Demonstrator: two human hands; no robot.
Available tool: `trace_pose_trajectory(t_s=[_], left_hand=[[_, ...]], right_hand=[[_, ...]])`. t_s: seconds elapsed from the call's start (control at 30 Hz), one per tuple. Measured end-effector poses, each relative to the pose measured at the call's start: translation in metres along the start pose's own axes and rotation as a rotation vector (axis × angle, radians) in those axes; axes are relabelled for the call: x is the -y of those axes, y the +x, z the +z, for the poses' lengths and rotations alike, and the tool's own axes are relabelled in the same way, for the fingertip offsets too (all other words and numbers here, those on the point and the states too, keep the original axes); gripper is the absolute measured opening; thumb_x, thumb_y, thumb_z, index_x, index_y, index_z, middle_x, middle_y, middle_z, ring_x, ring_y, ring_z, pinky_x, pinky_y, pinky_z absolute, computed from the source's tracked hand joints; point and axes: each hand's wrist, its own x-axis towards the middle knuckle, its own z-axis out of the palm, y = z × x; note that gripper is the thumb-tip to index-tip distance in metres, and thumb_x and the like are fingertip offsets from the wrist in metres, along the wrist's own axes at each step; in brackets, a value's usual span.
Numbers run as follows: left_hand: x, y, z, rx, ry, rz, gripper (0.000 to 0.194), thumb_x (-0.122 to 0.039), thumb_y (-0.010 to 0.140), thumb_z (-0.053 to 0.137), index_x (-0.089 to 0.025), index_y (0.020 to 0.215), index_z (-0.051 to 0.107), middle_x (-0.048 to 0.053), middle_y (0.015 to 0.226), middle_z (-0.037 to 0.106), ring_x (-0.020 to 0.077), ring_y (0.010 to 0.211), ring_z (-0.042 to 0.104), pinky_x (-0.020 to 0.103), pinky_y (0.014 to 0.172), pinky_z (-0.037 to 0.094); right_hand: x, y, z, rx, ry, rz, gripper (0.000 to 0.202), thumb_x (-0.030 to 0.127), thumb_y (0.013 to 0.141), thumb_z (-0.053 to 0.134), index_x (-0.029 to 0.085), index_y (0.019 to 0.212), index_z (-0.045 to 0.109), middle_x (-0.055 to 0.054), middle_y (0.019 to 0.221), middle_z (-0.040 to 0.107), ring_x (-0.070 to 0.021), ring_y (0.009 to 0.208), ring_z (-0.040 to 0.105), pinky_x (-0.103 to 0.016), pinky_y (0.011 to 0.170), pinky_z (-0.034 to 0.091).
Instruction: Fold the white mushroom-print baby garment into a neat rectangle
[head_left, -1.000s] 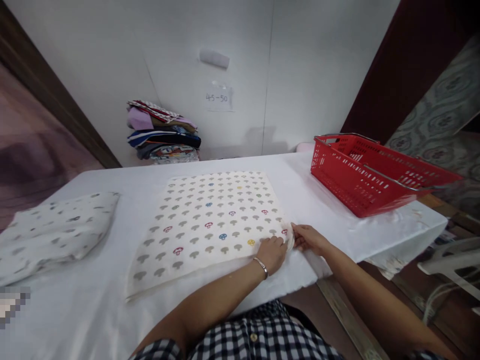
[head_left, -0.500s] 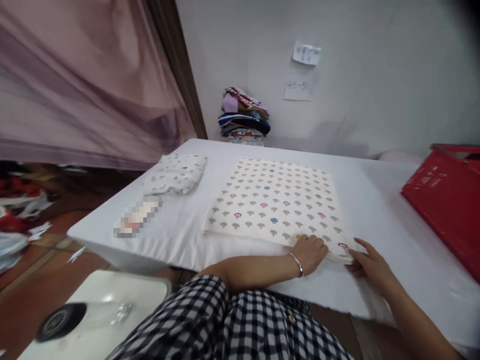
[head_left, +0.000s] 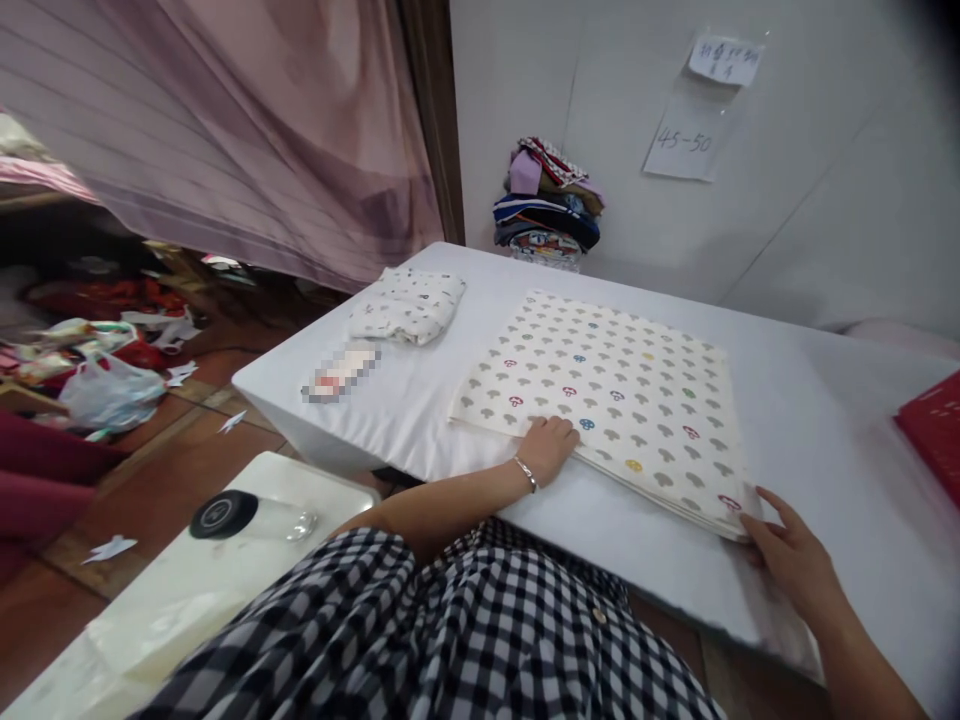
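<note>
The cloth [head_left: 622, 380] lies flat on the table [head_left: 825, 420], with the left hand [head_left: 550, 447] and right hand [head_left: 795, 555] half open, touching its side by the table's near edge, maybe to make it neat, though I cannot tell if they pinch it.

Mushroom-print cloth [head_left: 611, 395] lying flat, folded

It is showing a cream ground with rows of grey-brown mushrooms, a few red, blue, yellow, green. Layers are stacking along the near edge. It is forming a near-rectangle on the white-covered table [head_left: 817, 440].
</note>
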Motion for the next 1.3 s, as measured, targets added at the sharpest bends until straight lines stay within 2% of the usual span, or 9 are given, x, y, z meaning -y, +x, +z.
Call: trace_pose_trajectory(t_s=[0.17, 0.27, 0.47, 0.63, 0.7, 0.8, 0.87, 1.03, 1.3], left_hand=[[0.039, -0.025, -0.006, -0.024, 0.009, -0.169, 0.025, -0.008, 0.087, 0.036, -0.015, 0.102, 0.055, 0.008, 0.103, 0.056, 0.0220, 0.097, 0.048, 0.035, 0.078, 0.035], [0.055, -0.040, -0.008, -0.039, 0.009, -0.196, 0.025, -0.007, 0.086, 0.037, -0.016, 0.099, 0.056, 0.008, 0.102, 0.057, 0.0220, 0.097, 0.047, 0.035, 0.079, 0.035], [0.077, -0.065, -0.009, -0.052, 0.020, -0.219, 0.024, -0.005, 0.084, 0.038, -0.016, 0.094, 0.057, 0.008, 0.101, 0.056, 0.0224, 0.096, 0.047, 0.037, 0.079, 0.036], [0.089, -0.075, -0.011, -0.078, 0.001, -0.311, 0.024, -0.006, 0.084, 0.039, -0.017, 0.097, 0.056, 0.008, 0.105, 0.055, 0.0230, 0.101, 0.045, 0.036, 0.081, 0.036], [0.094, -0.078, -0.013, -0.082, -0.005, -0.340, 0.023, -0.007, 0.083, 0.039, -0.017, 0.097, 0.056, 0.008, 0.101, 0.057, 0.0224, 0.097, 0.047, 0.036, 0.081, 0.036], [0.102, -0.083, -0.017, -0.113, -0.013, -0.365, 0.023, -0.007, 0.083, 0.040, -0.017, 0.096, 0.056, 0.008, 0.100, 0.058, 0.0221, 0.097, 0.048, 0.036, 0.084, 0.036], [0.109, -0.087, -0.019, -0.130, -0.012, -0.386, 0.026, -0.005, 0.082, 0.039, -0.017, 0.097, 0.057, 0.007, 0.102, 0.059, 0.0222, 0.099, 0.049, 0.037, 0.087, 0.035], [0.131, -0.095, -0.023, -0.114, -0.052, -0.383, 0.031, -0.003, 0.079, 0.039, -0.017, 0.098, 0.060, 0.008, 0.105, 0.060, 0.0224, 0.102, 0.050, 0.037, 0.087, 0.038], [0.154, -0.108, -0.030, -0.141, -0.097, -0.273, 0.040, -0.002, 0.076, 0.039, -0.023, 0.100, 0.064, 0.005, 0.100, 0.064, 0.0200, 0.098, 0.054, 0.037, 0.089, 0.041]], right_hand=[[-0.001, 0.003, -0.004, 0.015, -0.183, 0.034, 0.065, 0.055, 0.075, 0.047, 0.028, 0.134, 0.039, 0.002, 0.069, 0.065, -0.0172, 0.053, 0.060, -0.030, 0.057, 0.045], [0.002, 0.003, -0.004, 0.022, -0.280, 0.017, 0.063, 0.055, 0.078, 0.044, 0.026, 0.133, 0.040, -0.001, 0.075, 0.068, -0.0194, 0.057, 0.061, -0.033, 0.060, 0.046], [0.010, -0.003, -0.001, 0.009, -0.535, -0.029, 0.062, 0.056, 0.082, 0.035, 0.024, 0.135, 0.039, -0.009, 0.089, 0.067, -0.0268, 0.071, 0.063, -0.036, 0.062, 0.047], [0.014, -0.008, 0.004, 0.005, -0.702, -0.046, 0.064, 0.057, 0.085, 0.029, 0.022, 0.139, 0.034, -0.014, 0.089, 0.066, -0.0309, 0.073, 0.064, -0.041, 0.062, 0.048], [0.015, -0.009, 0.007, -0.061, -0.736, -0.127, 0.062, 0.053, 0.086, 0.028, 0.019, 0.137, 0.036, -0.017, 0.099, 0.063, -0.0325, 0.085, 0.063, -0.044, 0.069, 0.049], [0.016, -0.011, 0.015, -0.208, -0.681, -0.412, 0.055, 0.044, 0.086, 0.029, 0.013, 0.128, 0.046, -0.019, 0.122, 0.053, -0.0336, 0.111, 0.052, -0.047, 0.089, 0.044], [0.016, -0.012, 0.022, -0.212, -0.577, -0.575, 0.048, 0.041, 0.085, 0.031, 0.013, 0.116, 0.055, -0.017, 0.122, 0.054, -0.0319, 0.116, 0.048, -0.047, 0.099, 0.039], [0.000, -0.022, 0.037, -0.098, -0.348, -0.616, 0.032, 0.042, 0.079, 0.044, 0.030, 0.098, 0.066, -0.006, 0.114, 0.062, -0.0310, 0.114, 0.053, -0.047, 0.106, 0.037], [-0.038, -0.013, 0.045, -0.136, -0.212, -0.747, 0.050, 0.040, 0.070, 0.057, 0.061, 0.115, 0.051, 0.002, 0.116, 0.061, -0.0335, 0.108, 0.057, -0.051, 0.092, 0.049]])
